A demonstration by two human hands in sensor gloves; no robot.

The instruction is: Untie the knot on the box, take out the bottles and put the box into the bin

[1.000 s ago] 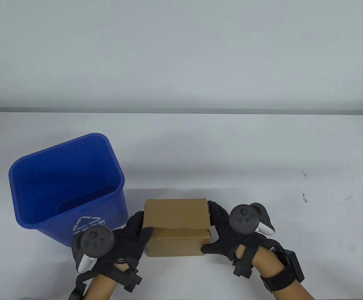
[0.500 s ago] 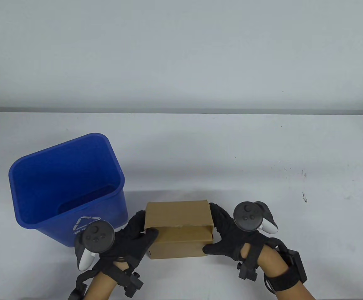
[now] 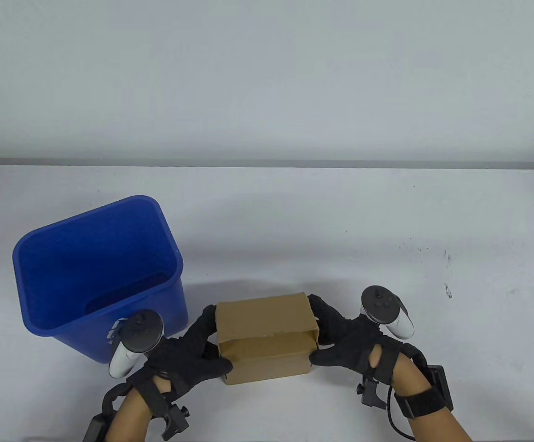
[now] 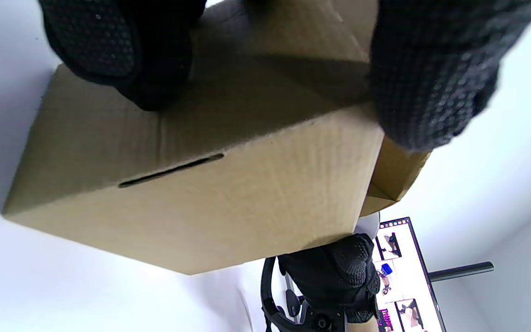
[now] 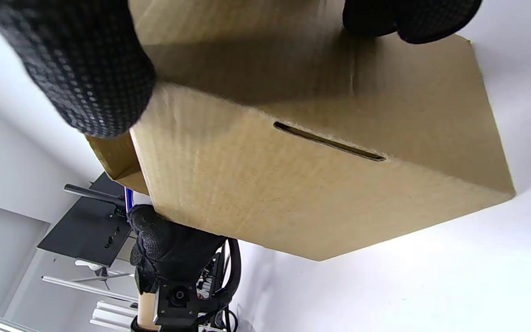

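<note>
Your left hand and right hand clamp the box between them, one on each short end, near the front edge of the worktop. On both hands the fingers curl round the far corners and the thumbs hook over the near ones, so each hand is grasping the cardboard. In the table view the box sits slightly turned, its right end further from you than its left, and its top flap lies folded down with a strip of the inner flap showing below it.

In the left wrist view the box fills the picture, with a narrow slot cut in the face toward the camera and your fingers wrapped over its upper edge. The right wrist view shows the same from the other end: the box, a slot, and your thumb pressed on the corner. Whether the box rests on the worktop or is just lifted off it, I cannot tell.

The bin stands open just left of the box, behind your left hand.
</note>
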